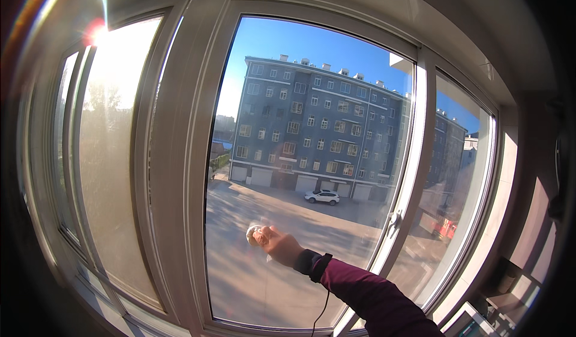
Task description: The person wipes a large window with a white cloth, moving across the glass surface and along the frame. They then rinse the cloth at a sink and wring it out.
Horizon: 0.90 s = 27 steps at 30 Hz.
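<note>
Right hand [277, 244]: fingers closed around a small pale cloth [253, 234], pressed against the lower part of the centre window pane [312, 127]. Sleeve: dark maroon, with a black wrist strap. Left hand: out of view. Window handle [395, 220]: white, on the frame right of the cloth. Left pane: sunlit, hazy.
</note>
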Each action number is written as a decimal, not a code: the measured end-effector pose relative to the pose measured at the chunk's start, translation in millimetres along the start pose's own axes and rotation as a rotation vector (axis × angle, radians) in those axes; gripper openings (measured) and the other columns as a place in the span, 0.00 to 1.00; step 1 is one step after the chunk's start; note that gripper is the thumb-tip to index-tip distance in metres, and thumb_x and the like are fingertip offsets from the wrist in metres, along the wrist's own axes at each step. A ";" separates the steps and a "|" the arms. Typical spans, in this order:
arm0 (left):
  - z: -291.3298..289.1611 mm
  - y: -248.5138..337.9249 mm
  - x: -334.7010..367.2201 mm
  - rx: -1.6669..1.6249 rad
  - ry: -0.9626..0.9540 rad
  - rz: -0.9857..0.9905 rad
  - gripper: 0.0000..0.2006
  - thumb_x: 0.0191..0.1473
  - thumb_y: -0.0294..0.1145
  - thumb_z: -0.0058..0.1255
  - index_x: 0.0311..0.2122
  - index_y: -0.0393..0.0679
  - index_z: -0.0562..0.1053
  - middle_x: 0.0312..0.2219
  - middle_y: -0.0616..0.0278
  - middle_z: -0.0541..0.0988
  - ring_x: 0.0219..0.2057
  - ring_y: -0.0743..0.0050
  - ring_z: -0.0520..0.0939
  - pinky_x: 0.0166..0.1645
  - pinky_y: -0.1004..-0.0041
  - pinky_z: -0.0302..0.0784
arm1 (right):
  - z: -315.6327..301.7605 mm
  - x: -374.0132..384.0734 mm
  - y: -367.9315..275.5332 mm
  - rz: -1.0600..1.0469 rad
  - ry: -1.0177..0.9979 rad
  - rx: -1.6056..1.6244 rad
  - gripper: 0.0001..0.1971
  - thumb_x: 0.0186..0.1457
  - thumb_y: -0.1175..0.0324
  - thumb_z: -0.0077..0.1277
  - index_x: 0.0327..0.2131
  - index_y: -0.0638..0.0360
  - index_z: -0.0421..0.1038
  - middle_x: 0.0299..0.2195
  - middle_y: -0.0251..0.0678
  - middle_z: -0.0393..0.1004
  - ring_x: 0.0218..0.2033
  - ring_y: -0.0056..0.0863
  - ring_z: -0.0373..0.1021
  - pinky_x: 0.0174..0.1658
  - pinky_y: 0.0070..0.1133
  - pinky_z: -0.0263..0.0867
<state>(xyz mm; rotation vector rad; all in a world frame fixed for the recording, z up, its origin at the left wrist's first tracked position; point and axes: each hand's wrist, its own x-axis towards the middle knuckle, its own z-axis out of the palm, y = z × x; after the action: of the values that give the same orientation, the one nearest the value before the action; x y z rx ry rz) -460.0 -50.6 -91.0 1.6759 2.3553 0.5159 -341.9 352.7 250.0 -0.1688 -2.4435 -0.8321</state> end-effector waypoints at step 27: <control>-29.5 6.8 5.8 0.041 -0.144 -0.081 0.07 0.51 0.31 0.56 0.32 0.44 0.83 0.35 0.45 0.85 0.40 0.39 0.86 0.42 0.43 0.83 | -134.9 -126.1 188.1 0.540 0.619 0.018 0.31 0.45 0.86 0.60 0.56 0.61 0.68 0.45 0.48 0.74 0.48 0.52 0.74 0.50 0.37 0.73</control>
<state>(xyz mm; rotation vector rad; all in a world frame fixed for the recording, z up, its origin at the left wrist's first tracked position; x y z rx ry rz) -466.7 -47.9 -61.0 1.5707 2.3325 0.3234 -120.5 429.8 370.5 -0.4635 -1.7035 -0.5154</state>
